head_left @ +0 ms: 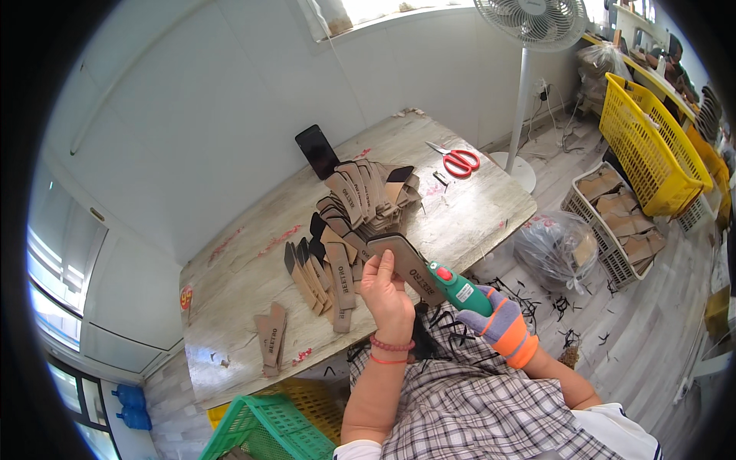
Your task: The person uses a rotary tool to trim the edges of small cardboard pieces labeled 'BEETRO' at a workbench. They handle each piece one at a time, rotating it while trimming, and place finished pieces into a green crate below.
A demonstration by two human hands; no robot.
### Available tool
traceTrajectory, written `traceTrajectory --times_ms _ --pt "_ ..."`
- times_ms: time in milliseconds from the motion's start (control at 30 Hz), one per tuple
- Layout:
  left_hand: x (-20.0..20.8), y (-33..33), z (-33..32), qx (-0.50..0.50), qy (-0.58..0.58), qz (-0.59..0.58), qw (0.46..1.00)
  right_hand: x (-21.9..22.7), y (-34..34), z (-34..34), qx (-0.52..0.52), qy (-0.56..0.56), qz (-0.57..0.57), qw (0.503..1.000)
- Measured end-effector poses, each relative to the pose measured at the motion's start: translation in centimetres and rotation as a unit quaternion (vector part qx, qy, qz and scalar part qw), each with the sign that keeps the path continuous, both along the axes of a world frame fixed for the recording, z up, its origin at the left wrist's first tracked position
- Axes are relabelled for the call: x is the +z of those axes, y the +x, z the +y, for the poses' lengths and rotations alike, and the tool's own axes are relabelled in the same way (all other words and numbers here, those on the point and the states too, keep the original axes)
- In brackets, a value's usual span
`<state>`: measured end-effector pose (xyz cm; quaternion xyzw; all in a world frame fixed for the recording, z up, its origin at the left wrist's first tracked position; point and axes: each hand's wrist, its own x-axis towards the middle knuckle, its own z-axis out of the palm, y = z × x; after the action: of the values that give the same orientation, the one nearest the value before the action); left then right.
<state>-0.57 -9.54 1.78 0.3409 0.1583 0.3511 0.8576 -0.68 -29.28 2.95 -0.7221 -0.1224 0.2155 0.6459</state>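
My left hand (386, 294), bare with bracelets at the wrist, pinches a flat tan piece with black edging and printed lettering (408, 265). My right hand (502, 328), in a purple and orange glove, is wrapped round a green handheld power tool with a red switch (461, 289). The tool's front end meets the lower right edge of the tan piece; its tip is hidden there. Beyond my hands, several similar tan pieces (362, 192) lie in an overlapping heap on the table (238, 268). More are fanned out to the left (338, 272), and a small stack (271, 337) lies nearer the front edge.
Red-handled scissors (460, 163) lie at the table's far right; a black phone (317, 152) leans on the wall. A green basket (264, 429) stands below the front edge. Right of the table are a fan (525, 100), a plastic bag (557, 249), crates (613, 222) and black scraps (563, 307).
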Motion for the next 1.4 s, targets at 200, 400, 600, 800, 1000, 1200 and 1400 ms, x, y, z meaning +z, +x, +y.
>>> traceTrajectory --times_ms 200,400,600,800,1000,1200,1400 --pt "-0.3 0.2 -0.8 0.001 0.016 0.032 0.999 0.2 0.1 -0.4 -0.001 -0.006 -0.003 1.000" --pt "-0.9 -0.1 -1.4 -0.021 0.030 0.055 0.998 1.0 0.3 -0.5 -0.001 -0.006 -0.002 1.000" --pt "-1.0 -0.7 -1.8 -0.046 0.059 0.064 0.995 0.9 0.9 -0.7 0.002 0.000 0.011 1.000" --pt "-0.3 -0.8 -1.0 -0.037 0.121 0.071 0.989 1.4 0.8 -1.0 0.015 -0.006 0.006 1.000" --pt "-0.2 -0.6 0.7 -0.029 0.233 0.093 0.968 0.1 1.1 -1.3 0.032 -0.029 -0.029 0.999" --pt "0.3 -1.0 1.4 -0.045 0.330 0.133 0.933 -0.1 1.0 -1.1 0.036 -0.011 -0.041 0.998" --pt "0.5 -1.5 1.0 -0.076 0.379 0.134 0.913 0.4 1.0 -0.9 0.034 0.004 -0.019 0.999"
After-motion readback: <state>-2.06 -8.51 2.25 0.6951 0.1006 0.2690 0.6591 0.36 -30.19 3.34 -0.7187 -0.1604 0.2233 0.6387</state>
